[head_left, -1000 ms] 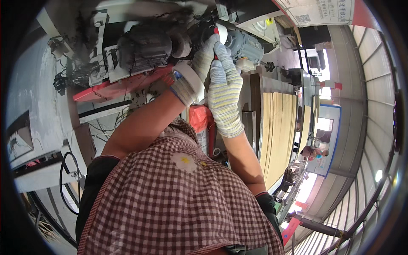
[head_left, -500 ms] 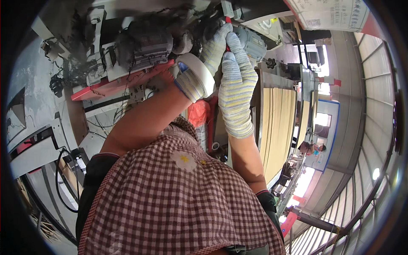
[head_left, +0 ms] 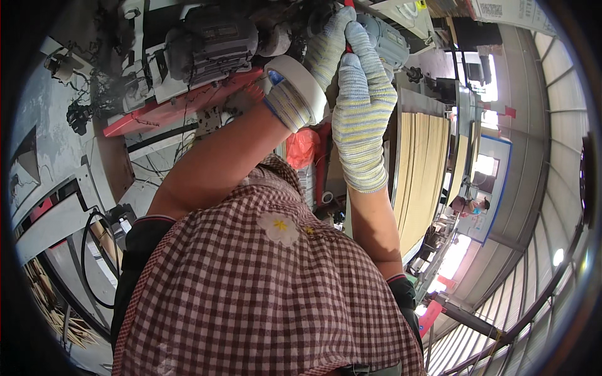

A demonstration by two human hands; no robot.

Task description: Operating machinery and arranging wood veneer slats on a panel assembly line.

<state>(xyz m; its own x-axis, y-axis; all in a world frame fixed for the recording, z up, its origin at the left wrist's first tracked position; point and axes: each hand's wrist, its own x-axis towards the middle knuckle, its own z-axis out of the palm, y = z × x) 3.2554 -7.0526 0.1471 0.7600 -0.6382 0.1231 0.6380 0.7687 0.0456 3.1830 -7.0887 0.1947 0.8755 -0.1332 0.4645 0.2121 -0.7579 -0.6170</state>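
My left hand (head_left: 327,49), in a striped knit glove, reaches to the top of the view. A wide white roll of tape (head_left: 302,84) hangs around that wrist like a bracelet. My right hand (head_left: 364,103), in a matching glove, is held close against its right side. Between the right thumb and forefinger shows a slim red object (head_left: 348,47), its kind hidden by the gloves. The left fingertips are closed at its upper part, touching the right fingers. Its upper end runs toward the frame's top edge.
A dusty grey motor (head_left: 216,47) sits above a red machine bar (head_left: 182,103) at left. Another motor (head_left: 385,41) is just beyond my right hand. A stack of tan boards (head_left: 421,175) stands at right. A red plastic bag (head_left: 302,148) hangs below my hands.
Both hands have shifted slightly up and to the right in the view, still together on the red object. The surroundings have shifted a little too, as my head moved.
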